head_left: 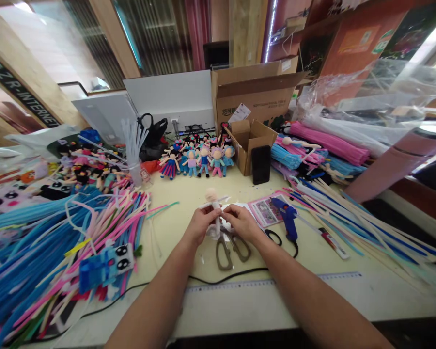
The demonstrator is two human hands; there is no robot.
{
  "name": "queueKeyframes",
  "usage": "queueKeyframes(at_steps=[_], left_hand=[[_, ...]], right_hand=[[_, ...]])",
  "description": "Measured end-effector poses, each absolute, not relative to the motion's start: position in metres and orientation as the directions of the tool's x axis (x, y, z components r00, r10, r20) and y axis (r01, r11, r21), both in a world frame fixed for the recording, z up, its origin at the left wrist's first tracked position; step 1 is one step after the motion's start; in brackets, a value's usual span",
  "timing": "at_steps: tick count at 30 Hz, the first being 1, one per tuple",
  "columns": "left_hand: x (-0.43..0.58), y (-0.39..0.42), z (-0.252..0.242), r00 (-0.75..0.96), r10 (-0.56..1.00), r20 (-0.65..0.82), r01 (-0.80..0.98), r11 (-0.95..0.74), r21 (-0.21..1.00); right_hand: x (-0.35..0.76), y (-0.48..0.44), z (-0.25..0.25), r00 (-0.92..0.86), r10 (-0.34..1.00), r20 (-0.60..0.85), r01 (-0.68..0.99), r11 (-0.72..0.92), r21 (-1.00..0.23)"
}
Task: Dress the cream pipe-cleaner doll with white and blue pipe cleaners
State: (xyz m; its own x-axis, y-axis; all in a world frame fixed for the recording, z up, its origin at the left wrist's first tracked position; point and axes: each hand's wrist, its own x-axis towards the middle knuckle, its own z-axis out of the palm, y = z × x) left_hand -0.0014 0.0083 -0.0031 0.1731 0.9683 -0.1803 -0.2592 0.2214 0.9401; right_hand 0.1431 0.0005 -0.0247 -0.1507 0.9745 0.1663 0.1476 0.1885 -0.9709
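A small pale pipe-cleaner doll with a cream head and white body stands upright between my hands. My left hand is closed around its body from the left side. The fingers of my right hand are pinched together at the doll's right side; what lies between them is too small to make out. Just below my hands lie scissors with grey-brown handles, their blades partly hidden under the doll and hands.
Colourful pipe cleaners heap up on the left, and more spread on the right. Finished dolls stand at the back near a cardboard box. A blue glue gun and its black cable lie near a ruler.
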Motion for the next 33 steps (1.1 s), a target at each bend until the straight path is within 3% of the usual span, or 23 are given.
queueKeyframes(at_steps=[8, 13, 16, 21, 24, 28, 30, 33], left_hand=[[-0.011, 0.018, -0.003, -0.026, 0.976, -0.216, -0.409, 0.187, 0.893], [-0.016, 0.022, -0.005, -0.027, 0.963, -0.267, -0.467, 0.224, 0.855], [-0.015, 0.021, -0.005, -0.016, 0.961, -0.278, -0.48, 0.236, 0.845], [-0.017, 0.023, -0.006, -0.043, 0.957, -0.285, -0.48, 0.231, 0.847], [-0.021, 0.026, -0.008, -0.067, 0.956, -0.284, -0.491, 0.217, 0.844], [-0.024, 0.029, -0.01, -0.09, 0.955, -0.281, -0.515, 0.197, 0.834], [-0.024, 0.029, -0.01, -0.097, 0.955, -0.279, -0.518, 0.191, 0.834], [-0.024, 0.029, -0.01, -0.099, 0.956, -0.277, -0.516, 0.189, 0.835]], right_hand=[[0.148, 0.003, -0.026, -0.064, 0.991, 0.116, 0.147, 0.124, -0.981], [0.152, 0.006, -0.026, 0.006, 0.996, 0.093, 0.164, 0.09, -0.982], [0.155, 0.007, -0.026, -0.005, 0.991, 0.132, 0.282, 0.129, -0.951], [0.156, 0.001, -0.021, -0.114, 0.987, 0.115, 0.596, 0.16, -0.787], [0.148, -0.01, -0.017, -0.216, 0.973, 0.078, 0.789, 0.221, -0.573], [0.132, -0.021, -0.017, -0.312, 0.947, 0.076, 0.896, 0.32, -0.308], [0.126, -0.023, -0.018, -0.308, 0.949, 0.067, 0.912, 0.315, -0.262], [0.123, -0.022, -0.021, -0.273, 0.961, 0.042, 0.914, 0.273, -0.3]])
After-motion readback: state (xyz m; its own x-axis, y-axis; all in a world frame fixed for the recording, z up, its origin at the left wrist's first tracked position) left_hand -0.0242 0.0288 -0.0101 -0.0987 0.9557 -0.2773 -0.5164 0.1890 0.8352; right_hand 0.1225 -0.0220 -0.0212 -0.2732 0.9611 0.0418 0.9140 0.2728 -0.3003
